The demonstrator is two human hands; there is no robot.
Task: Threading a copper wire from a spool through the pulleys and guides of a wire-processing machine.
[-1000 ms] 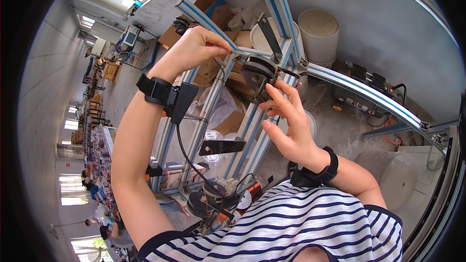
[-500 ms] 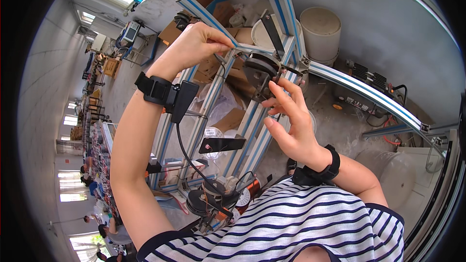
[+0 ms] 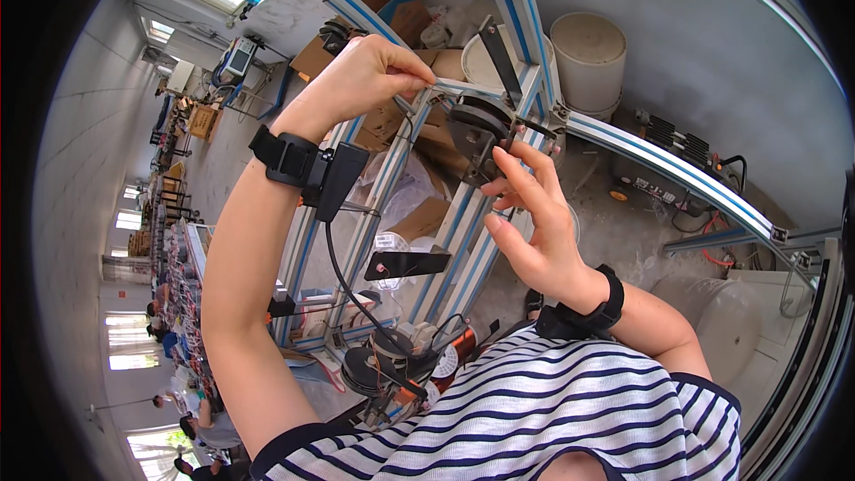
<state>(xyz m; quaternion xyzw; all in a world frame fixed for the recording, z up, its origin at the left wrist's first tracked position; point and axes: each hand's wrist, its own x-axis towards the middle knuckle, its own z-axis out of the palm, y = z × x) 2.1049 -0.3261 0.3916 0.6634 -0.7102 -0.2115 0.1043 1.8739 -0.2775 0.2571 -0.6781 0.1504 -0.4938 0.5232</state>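
Note:
My left hand (image 3: pixel 378 71) is raised at the top of an aluminium profile frame (image 3: pixel 465 214) with blue strips. Its thumb and forefinger are pinched together beside a crossbar; whatever lies between them is too small to make out. To the right, my right hand (image 3: pixel 545 236) has its fingers apart and slightly bent, the thumb standing away from them. Its fingertips are close to a black grooved wheel (image 3: pixel 476 127) and its metal bracket; whether they touch is unclear. A black flat arm (image 3: pixel 500 58) rises behind the wheel.
Lower on the frame are a black plate (image 3: pixel 408 265) and more wheels (image 3: pixel 370 370) by an orange motor. A cable (image 3: pixel 331 258) hangs from my left wrist device. Behind stand cardboard boxes (image 3: pixel 405 18), a white bucket (image 3: pixel 588 62) and a compressor (image 3: pixel 659 196). People work far left.
My left hand has shifted slightly to the right and up, its fingers still pinched. The right hand stays almost where it was, beside the wheel.

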